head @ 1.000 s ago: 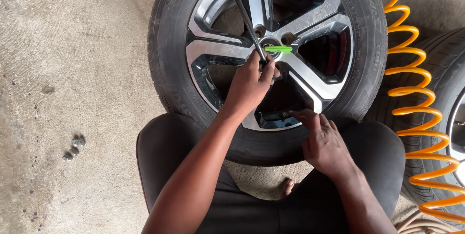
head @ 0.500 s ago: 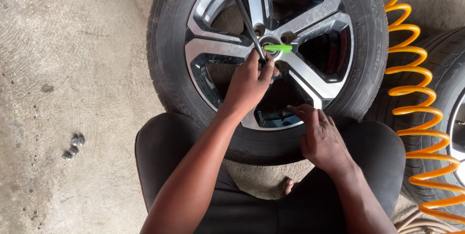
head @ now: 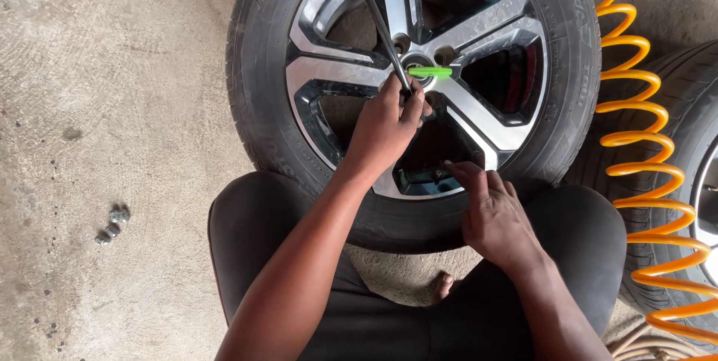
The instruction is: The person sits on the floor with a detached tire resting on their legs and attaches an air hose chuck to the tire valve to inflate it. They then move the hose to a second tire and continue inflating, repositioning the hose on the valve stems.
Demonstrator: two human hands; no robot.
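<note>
1. A wheel (head: pixel 419 92) lies flat on the concrete floor (head: pixel 112 69), its black tyre (head: pixel 258 107) around a silver and black five-spoke rim (head: pixel 479 118). It sits just beyond the person's knees, in the middle of the view.
2. The left hand (head: pixel 385 125) is closed around the near end of a dark rod (head: pixel 378 21), right at the hub of the rim. The rod slants up and away from the hand, toward the far edge of the view, and runs out of the picture there.
3. A bright green piece (head: pixel 431 72) lies across the hub, just to the right of the left hand's fingertips. Whether the hand touches it cannot be told.
4. The right hand (head: pixel 497 215) rests palm down on the near part of the rim, fingers loosely spread and extended, gripping nothing. Its fingertips (head: pixel 458 170) lie at the edge of a spoke opening.
5. The two hands are near each other but apart, the right one nearer to the person and further right.
6. An orange coiled hose (head: pixel 636 129) runs along the right side of the wheel, lying over a second tyre (head: pixel 673 181) at the right edge.
7. A few small metal nuts (head: pixel 112 224) lie together on the floor, well apart to the left of the wheel.
8. The person's knees, in dark trousers (head: pixel 247 234), touch the near side of the tyre.
</note>
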